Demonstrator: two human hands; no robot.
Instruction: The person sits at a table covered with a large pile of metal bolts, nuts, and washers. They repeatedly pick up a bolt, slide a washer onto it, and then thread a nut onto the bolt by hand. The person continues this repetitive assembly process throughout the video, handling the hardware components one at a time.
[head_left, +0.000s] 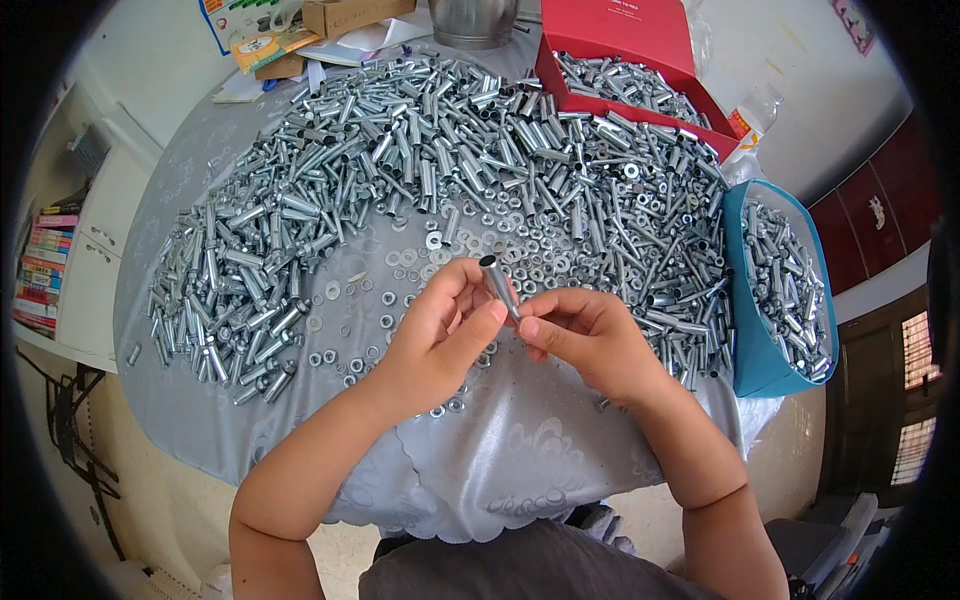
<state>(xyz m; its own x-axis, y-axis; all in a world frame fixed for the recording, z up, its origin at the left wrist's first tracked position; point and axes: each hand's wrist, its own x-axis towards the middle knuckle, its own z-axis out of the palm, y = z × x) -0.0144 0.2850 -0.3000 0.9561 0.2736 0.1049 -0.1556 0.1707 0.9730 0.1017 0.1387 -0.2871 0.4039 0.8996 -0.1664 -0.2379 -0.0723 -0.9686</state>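
Metal sleeve, frame centre: left hand grips its body; right hand pinches at its lower end, apparently working there; next move likely calls for steady alignment.

Smooth, glossy metal tube

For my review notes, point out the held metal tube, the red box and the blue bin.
Metal tube [497,281]: head view, middle of its side.
Red box [625,36]: head view, its raised lid.
Blue bin [747,325]: head view, its left outer wall.
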